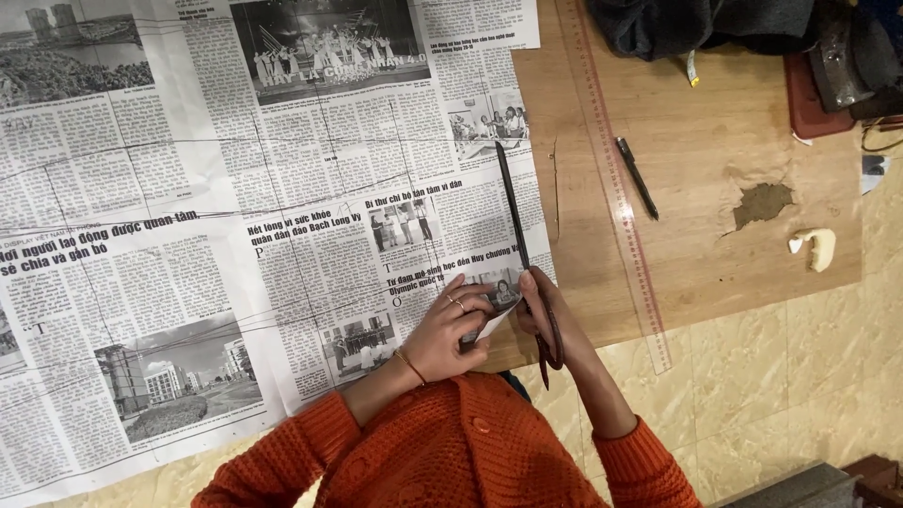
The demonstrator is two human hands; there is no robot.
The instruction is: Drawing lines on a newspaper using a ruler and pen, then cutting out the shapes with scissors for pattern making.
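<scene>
- Both arms wear an orange knitted sweater, thick and nubbly, with a chunky open-stitch texture.
- The sleeves end in ribbed cuffs, pushed a little way up from the wrists.
- The left hand [450, 331] carries a thin ring on one finger (a pale metal band, too small to tell more).
- A slim bracelet circles the left wrist, gold-toned and fine.
- The right hand [538, 303] shows no ring or band that can be made out.
- The same orange knit covers the chest at the lower edge of the view.
</scene>
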